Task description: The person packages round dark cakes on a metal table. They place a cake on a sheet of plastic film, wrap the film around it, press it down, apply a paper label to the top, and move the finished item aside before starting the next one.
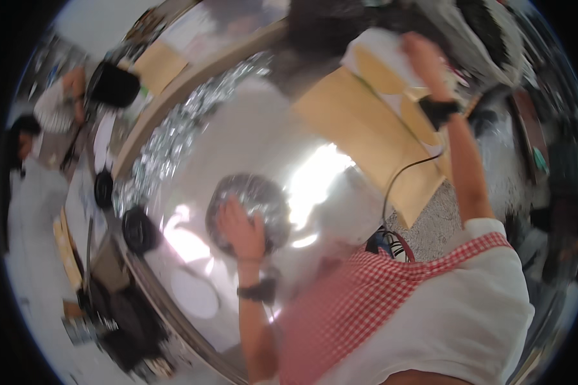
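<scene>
My left hand (243,231) lies flat, fingers spread, on a round dark thing (268,199) with a glossy, wrinkled, see-through cover. That round thing rests on a shiny metal tabletop (244,147). My right hand (425,64) is stretched out to the far right, beside a white rounded sheet or plate (376,48). Yellow rounded shapes (379,70) lie by it, on top of a large yellow-tan sheet (340,122). Motion smears the fingers of my right hand, so I cannot make out whether they grip anything.
Crumpled silvery film (167,151) runs along the table's far left edge. A white oval disc (194,294) lies near the left rim, by a black round object (140,230). A black cable (401,172) hangs at the right. Another person (58,109) is at the far left, near a black bucket (113,85).
</scene>
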